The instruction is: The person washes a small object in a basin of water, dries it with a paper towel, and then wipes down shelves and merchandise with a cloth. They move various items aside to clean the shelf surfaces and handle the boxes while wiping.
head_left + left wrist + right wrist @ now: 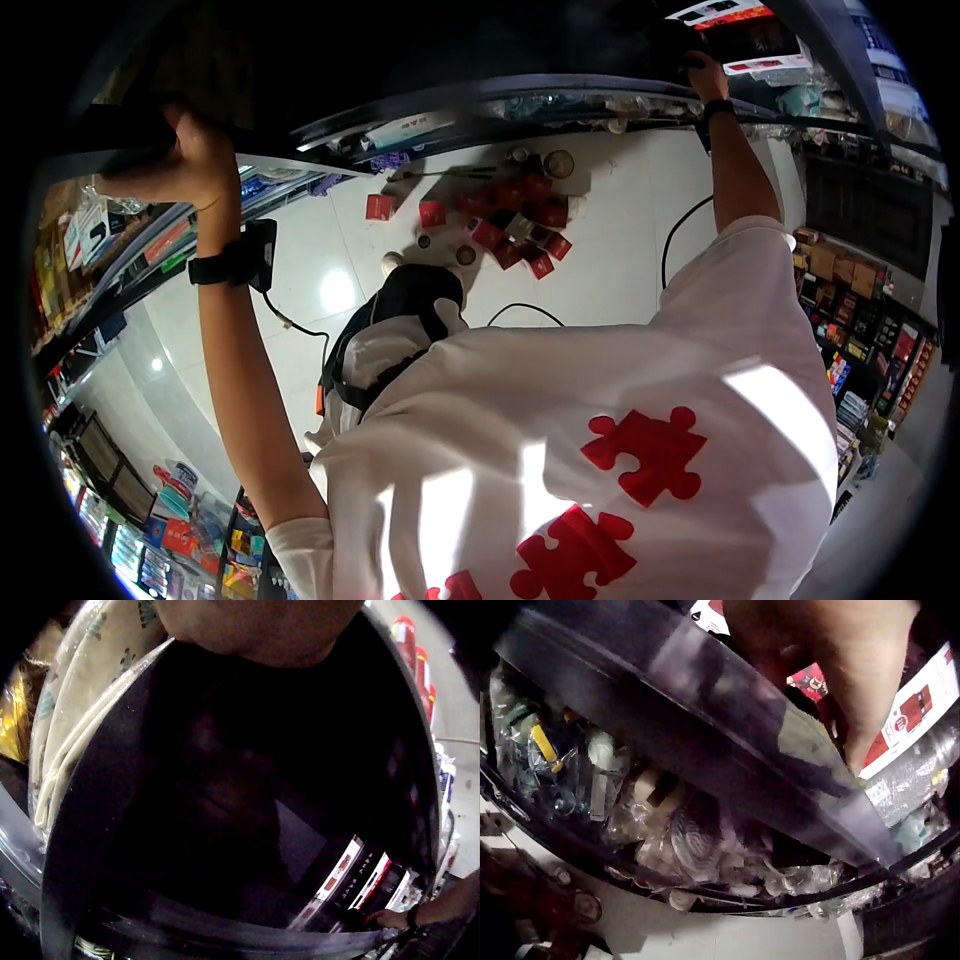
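Note:
My left hand [210,165] is raised at the left of the head view, thumb above and fingers below a black flat-sided thing [135,130] with faint pale lettering. Seen from the left wrist, the palm [262,630] lies against a broad dark surface [210,787]. At the upper right, my right hand [708,78] reaches in over a shelf edge [480,92]. In the right wrist view its thumb and fingers [859,742] point down behind a clear shelf strip [705,705], beside a red-and-white printed box [911,712]. Shadow hides what its fingertips meet.
Red boxes [380,207] lie scattered on the white tiled floor [610,220], near a round tin [559,164]. Bagged goods [592,757] fill the shelf below the strip. A black cable [680,225] hangs from the right wrist, and stocked shelves [860,340] stand at the right.

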The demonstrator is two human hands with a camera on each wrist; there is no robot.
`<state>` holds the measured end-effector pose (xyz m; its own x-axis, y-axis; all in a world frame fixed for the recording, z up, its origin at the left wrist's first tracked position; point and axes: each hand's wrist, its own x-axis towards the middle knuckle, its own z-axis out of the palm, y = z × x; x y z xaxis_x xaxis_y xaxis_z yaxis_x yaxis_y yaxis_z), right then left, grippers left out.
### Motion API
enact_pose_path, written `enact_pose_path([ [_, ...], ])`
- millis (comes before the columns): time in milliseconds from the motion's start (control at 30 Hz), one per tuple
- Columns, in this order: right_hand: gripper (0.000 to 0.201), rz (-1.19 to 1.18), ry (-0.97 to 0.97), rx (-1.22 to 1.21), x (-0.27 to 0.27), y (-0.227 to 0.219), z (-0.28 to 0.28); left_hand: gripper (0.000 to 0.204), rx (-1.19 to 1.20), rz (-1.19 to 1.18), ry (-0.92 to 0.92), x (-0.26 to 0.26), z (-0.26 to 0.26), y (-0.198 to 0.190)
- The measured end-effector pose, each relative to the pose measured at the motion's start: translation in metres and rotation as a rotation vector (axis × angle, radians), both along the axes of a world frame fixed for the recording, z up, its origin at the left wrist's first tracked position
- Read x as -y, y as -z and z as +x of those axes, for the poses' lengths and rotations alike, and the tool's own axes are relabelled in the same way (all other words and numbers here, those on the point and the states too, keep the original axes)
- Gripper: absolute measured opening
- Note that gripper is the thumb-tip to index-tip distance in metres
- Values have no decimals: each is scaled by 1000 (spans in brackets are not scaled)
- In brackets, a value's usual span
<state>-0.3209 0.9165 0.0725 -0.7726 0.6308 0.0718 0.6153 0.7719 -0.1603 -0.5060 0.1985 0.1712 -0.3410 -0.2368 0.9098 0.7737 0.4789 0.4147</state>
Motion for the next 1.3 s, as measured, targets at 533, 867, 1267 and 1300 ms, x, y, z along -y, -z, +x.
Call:
enact_pose_path([
  [533, 28, -88, -712, -246, 171, 14, -30, 68, 179, -52, -249, -6, 10, -4],
  [867, 40, -151, -559, 11, 397, -35, -72, 64, 43, -44, -107, -4, 5, 0],
  [1267, 31, -324, -747, 142, 513, -32, -141, 58, 77, -54, -173, -16, 19, -13],
  [1300, 30, -343, -726, 206, 503, -31, -148, 57, 88, -61, -186, -16, 19, -15],
])
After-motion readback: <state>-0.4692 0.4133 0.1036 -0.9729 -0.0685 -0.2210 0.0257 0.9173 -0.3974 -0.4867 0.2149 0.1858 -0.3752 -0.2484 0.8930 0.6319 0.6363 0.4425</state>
